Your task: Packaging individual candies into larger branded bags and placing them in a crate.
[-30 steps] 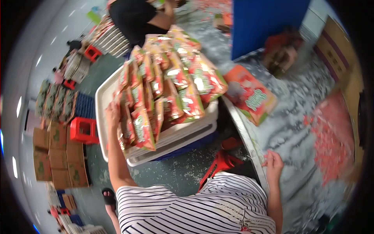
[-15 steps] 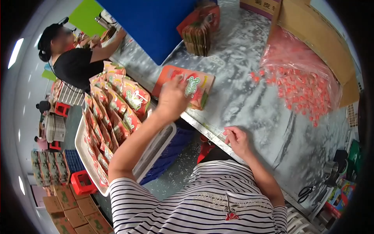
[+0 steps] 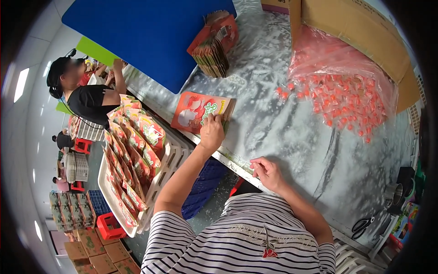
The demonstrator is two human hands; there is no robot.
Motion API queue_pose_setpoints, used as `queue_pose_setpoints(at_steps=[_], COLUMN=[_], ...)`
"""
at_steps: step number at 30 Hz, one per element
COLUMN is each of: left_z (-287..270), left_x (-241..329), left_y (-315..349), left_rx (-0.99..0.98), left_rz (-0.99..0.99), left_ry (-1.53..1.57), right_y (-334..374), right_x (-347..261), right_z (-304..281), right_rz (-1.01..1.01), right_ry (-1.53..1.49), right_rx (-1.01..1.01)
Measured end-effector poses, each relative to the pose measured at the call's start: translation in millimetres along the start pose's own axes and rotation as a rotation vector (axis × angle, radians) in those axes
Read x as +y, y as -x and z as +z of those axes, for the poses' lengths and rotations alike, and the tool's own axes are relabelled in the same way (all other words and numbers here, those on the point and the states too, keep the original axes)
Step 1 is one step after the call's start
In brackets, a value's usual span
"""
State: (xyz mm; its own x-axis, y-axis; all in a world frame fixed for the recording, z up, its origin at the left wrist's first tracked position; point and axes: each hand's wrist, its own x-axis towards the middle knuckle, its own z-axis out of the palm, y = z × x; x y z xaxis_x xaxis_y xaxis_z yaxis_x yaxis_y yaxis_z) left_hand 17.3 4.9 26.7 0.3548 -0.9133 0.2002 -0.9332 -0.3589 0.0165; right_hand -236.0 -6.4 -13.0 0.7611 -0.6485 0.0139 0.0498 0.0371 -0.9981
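A red and orange printed snack pouch (image 3: 189, 114) lies flat near the table's edge, in front of me. My left hand (image 3: 212, 133) is on its near right part, with the fingers bent and bunched against the printed face. What lies under the fingertips is hidden. To the right, my right hand (image 3: 267, 173) rests at the table's edge, its fingers loosely curled and apart with nothing visible in them. Filled pouches (image 3: 132, 146) of the same print stand in rows in a white plastic tray (image 3: 109, 194) at my left.
A bundle of pouches (image 3: 212, 59) stands beside a blue board (image 3: 137, 36). Red wrapped candies (image 3: 342, 100) spill from a bag in a cardboard box (image 3: 360, 32). Black scissors (image 3: 362, 227) lie at the lower right. A co-worker in black (image 3: 93, 100) is at the far left.
My view has shifted, so the scene sits further left and lower. My left hand has moved right across the pouch and now touches it. My right hand stays at the table's edge.
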Motion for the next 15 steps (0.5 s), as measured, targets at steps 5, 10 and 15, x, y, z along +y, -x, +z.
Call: queue_pose_setpoints(at_steps=[5, 10, 15], left_z=[-22, -18, -16], left_x=[13, 82, 143], left_y=[7, 50, 82], left_rx=[0.042, -0.356, -0.405], left_rz=[0.019, -0.382, -0.262], left_ry=[0.099, 1.305, 1.645], right_y=[4, 0, 2], right_x=[-4, -30, -46], right_z=[-9, -27, -46], right_rz=[0.111, 0.139, 0.156], right_ry=[-0.145, -0.178, 0.002], right_rx=[0.053, 0.285, 0.306])
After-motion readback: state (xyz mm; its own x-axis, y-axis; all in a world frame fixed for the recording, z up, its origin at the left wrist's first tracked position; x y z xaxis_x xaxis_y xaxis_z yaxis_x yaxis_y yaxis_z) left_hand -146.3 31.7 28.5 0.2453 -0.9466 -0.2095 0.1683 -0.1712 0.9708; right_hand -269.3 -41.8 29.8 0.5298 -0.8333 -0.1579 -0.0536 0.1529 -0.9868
